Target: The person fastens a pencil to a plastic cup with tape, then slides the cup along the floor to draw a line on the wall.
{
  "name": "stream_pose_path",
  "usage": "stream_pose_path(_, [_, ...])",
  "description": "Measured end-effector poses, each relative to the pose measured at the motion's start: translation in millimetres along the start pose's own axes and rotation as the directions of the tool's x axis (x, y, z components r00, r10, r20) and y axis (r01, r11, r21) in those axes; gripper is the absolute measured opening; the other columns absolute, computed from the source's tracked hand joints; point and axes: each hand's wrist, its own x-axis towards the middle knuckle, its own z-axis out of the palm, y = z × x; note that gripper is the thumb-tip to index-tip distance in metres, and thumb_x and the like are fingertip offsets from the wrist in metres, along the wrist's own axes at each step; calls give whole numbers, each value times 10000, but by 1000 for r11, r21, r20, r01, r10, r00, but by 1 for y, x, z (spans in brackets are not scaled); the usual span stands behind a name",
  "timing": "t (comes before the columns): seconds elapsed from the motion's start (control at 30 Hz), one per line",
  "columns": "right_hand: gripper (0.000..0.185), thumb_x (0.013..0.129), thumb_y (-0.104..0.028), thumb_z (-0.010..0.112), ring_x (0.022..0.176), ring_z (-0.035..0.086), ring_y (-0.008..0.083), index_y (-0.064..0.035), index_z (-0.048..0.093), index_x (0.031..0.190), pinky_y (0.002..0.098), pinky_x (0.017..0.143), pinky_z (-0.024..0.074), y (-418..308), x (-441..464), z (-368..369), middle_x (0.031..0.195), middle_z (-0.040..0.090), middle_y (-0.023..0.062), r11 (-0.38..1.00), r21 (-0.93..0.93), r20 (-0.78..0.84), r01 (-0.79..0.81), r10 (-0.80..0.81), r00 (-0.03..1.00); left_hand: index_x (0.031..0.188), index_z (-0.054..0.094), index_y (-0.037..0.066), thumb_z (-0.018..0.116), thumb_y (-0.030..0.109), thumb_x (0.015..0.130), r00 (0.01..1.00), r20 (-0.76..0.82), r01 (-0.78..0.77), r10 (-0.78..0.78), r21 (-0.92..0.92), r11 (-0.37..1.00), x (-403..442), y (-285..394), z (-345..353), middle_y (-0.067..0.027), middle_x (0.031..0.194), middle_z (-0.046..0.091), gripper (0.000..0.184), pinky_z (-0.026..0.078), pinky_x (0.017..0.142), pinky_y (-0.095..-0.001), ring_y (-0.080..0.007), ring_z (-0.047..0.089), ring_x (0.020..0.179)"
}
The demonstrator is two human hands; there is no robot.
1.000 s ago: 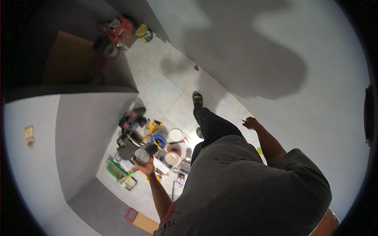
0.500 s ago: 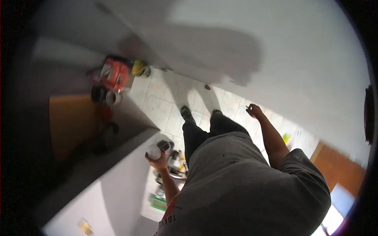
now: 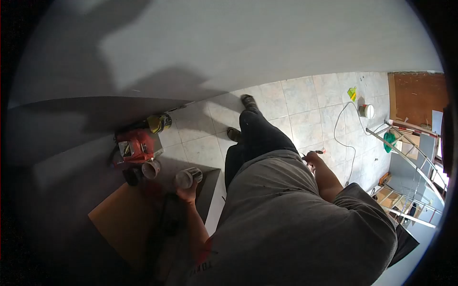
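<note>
My left hand [image 3: 186, 192] is wrapped round a small clear-looking cylindrical container [image 3: 184, 178], held out at my side near a dark ledge. Whether anything is in the container is not plain. My right hand [image 3: 312, 158] hangs by my right hip, its fingers closed on a slim tool with a dark end [image 3: 319, 152]. The palm covers most of that tool, so its kind cannot be made out.
A red machine or case [image 3: 136, 145] lies by the wall, with a yellow-and-black tool [image 3: 160, 123] and a cup [image 3: 151, 169] beside it. On the tiled floor [image 3: 300, 100] lie a white cable [image 3: 335, 131] and a bucket [image 3: 366, 111]. Metal scaffolding [image 3: 405, 155] stands to the right.
I have turned and stepped, so the scaffolding, cable and bucket now show on the right. Both hands keep their hold; my right hand is closer to my hip.
</note>
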Motion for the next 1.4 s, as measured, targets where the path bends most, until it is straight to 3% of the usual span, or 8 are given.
stream_pose_path(0.13, [589, 939, -521, 752, 563, 720, 364, 30, 757, 734, 481, 626, 609, -69, 22, -41, 654, 722, 196, 907, 381, -42, -179, 211, 977, 1403, 592, 20, 1044, 334, 617, 993, 30, 108, -113, 138, 984, -18, 6, -12, -174, 1316, 706, 959, 561, 1055, -456, -334, 689, 1211])
stream_pose_path(0.23, [565, 931, -528, 738, 1084, 720, 487, 28, 756, 1033, 548, 932, 580, -97, 64, -83, 1103, 745, 315, 992, 113, -406, 48, 2, 914, 1411, 576, 24, 1047, 338, 624, 996, 60, -72, 64, 146, 987, -30, 13, -9, -172, 1305, 704, 970, 555, 1060, -451, -328, 685, 1217])
stream_pose_path(0.43, [394, 1004, -391, 700, 1063, 721, 477, -10, 734, 1098, 529, 907, 574, -150, 62, -201, 1111, 741, 306, 842, 403, -624, 360, -35, 781, 1523, 457, 10, 1017, 286, 697, 946, 215, 236, -241, 49, 971, -37, 71, 26, -205, 1441, 618, 1035, 505, 1116, -501, -365, 619, 1331])
stream_pose_path(0.57, [313, 1042, -303, 636, 956, 734, 470, -9, 708, 1120, 522, 812, 574, -132, 57, -226, 996, 743, 292, 785, 525, -519, 331, -13, 855, 1387, 529, 48, 1023, 264, 671, 971, 227, 108, -80, -114, 988, -16, 66, 85, -178, 1288, 686, 897, 564, 1013, -465, -344, 694, 1185])
stream_pose_path(0.77, [203, 1031, -187, 638, 709, 764, 350, 7, 699, 1034, 462, 646, 591, -25, 69, -194, 814, 740, 239, 930, -206, -725, 304, -354, 590, 1404, 492, 51, 994, 241, 690, 984, 170, 80, -54, -148, 986, 14, 85, 149, -201, 1271, 680, 894, 566, 986, -484, -402, 691, 1176])
stream_pose_path(0.83, [158, 1025, -149, 648, 682, 773, 301, 5, 679, 1042, 420, 627, 608, -62, 28, -201, 809, 762, 205, 883, 316, -592, 347, -102, 800, 1404, 494, 51, 990, 231, 678, 989, 133, 96, -66, -230, 969, 22, 62, 182, -206, 1294, 667, 898, 558, 995, -497, -427, 677, 1196])
stream_pose_path(1.07, [155, 1042, -70, 651, 761, 748, 204, 3, 577, 1157, 368, 692, 612, -263, 120, -171, 939, 787, 172, 631, 462, -602, 624, -294, 743, 1518, 451, 39, 980, 306, 675, 988, 129, 101, -80, -168, 981, 104, -82, 340, -229, 1421, 616, 1031, 533, 1077, -493, -418, 630, 1297])
stream_pose_path(1.4, [247, 940, -193, 820, 697, 720, 170, 47, 760, 924, 327, 633, 563, -558, 537, -57, 792, 758, 107, 543, 462, -628, 701, -357, 691, 1522, 457, 60, 975, 338, 694, 999, -39, -29, 21, -219, 975, 268, -308, 568, -221, 1409, 645, 1016, 547, 1058, -498, -404, 647, 1288])
